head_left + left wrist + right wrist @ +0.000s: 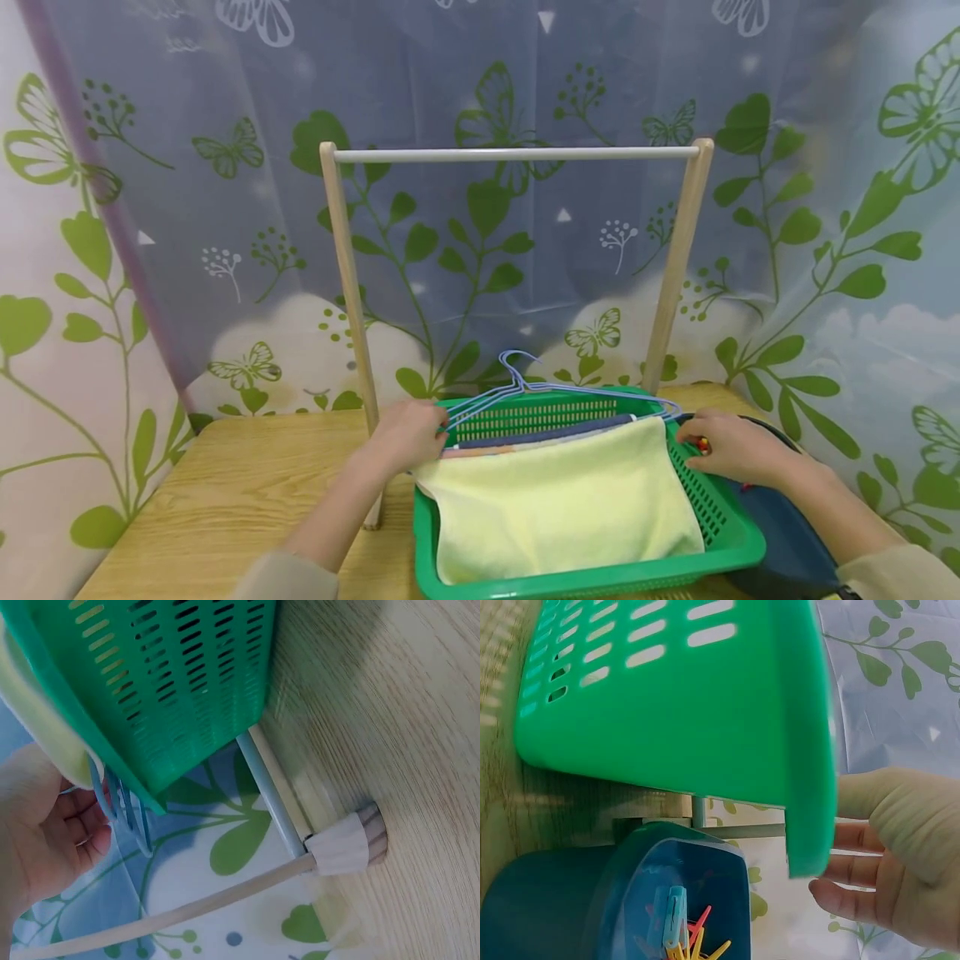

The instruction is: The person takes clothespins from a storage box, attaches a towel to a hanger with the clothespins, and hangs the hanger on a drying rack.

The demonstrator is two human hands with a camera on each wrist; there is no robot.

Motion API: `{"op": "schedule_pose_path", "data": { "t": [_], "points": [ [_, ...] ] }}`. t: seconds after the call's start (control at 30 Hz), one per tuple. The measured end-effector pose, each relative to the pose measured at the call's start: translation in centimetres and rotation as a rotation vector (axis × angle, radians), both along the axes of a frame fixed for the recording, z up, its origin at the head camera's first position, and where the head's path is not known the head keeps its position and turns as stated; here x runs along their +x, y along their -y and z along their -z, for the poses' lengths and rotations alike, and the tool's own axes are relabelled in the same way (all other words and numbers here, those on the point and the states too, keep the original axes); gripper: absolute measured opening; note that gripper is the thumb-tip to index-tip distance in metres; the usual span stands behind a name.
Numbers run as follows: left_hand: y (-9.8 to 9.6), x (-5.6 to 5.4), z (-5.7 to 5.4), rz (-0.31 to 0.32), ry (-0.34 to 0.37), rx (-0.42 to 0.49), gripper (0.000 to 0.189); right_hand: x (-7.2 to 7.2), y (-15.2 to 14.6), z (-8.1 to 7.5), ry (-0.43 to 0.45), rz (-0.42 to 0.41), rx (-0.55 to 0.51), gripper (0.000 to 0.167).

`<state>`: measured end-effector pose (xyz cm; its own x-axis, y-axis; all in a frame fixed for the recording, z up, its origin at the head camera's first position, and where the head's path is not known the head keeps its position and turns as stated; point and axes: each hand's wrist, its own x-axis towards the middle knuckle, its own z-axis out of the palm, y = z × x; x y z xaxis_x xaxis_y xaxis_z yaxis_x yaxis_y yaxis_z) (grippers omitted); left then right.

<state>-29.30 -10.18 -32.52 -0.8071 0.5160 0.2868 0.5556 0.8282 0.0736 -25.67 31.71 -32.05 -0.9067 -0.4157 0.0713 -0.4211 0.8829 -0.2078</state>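
Note:
A green basket (592,577) holds a pale yellow towel (570,500), with navy and orange folded cloths (555,433) behind it. Several thin blue wire hangers (517,383) lie across the basket's far side, hooks upward. My left hand (408,433) holds their left end, its fingers curled beside the wire loops (124,806) and the towel's corner. My right hand (738,446) is at the basket's right rim, close to the hangers' right end. In the right wrist view its loosely bent fingers (847,900) show behind the rim, with nothing held.
A wooden rack with a white crossbar (517,155) stands behind the basket on the wood-grain table (255,475). Right of the basket is a dark blue bin (682,862) with colourful clothespins (676,919). A leaf-printed curtain (420,250) closes off the back.

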Motion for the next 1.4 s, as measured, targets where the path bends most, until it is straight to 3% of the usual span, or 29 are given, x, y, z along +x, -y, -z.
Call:
{"op": "schedule_pose_path", "data": {
  "t": [0.53, 0.67, 1.03, 1.4],
  "points": [
    [-1.4, -0.5, -0.5, -0.045, 0.168, 0.018, 0.031, 0.2, 0.4, 0.0, -0.022, 0.011, 0.024, 0.028],
    [-1.6, -0.7, -0.4, -0.039, 0.178, 0.007, 0.034, 0.2, 0.5, 0.0, -0.028, 0.01, 0.039, 0.028],
    [-1.6, -0.8, 0.1, 0.011, 0.176, 0.043, 0.026, 0.4, 0.7, 0.1, -0.017, 0.025, 0.048, 0.028],
    [-1.8, -1.0, 0.0, 0.038, 0.037, 0.096, 0.027, 0.6, 1.1, 0.1, -0.065, 0.04, 0.102, 0.025]
  ]
}}
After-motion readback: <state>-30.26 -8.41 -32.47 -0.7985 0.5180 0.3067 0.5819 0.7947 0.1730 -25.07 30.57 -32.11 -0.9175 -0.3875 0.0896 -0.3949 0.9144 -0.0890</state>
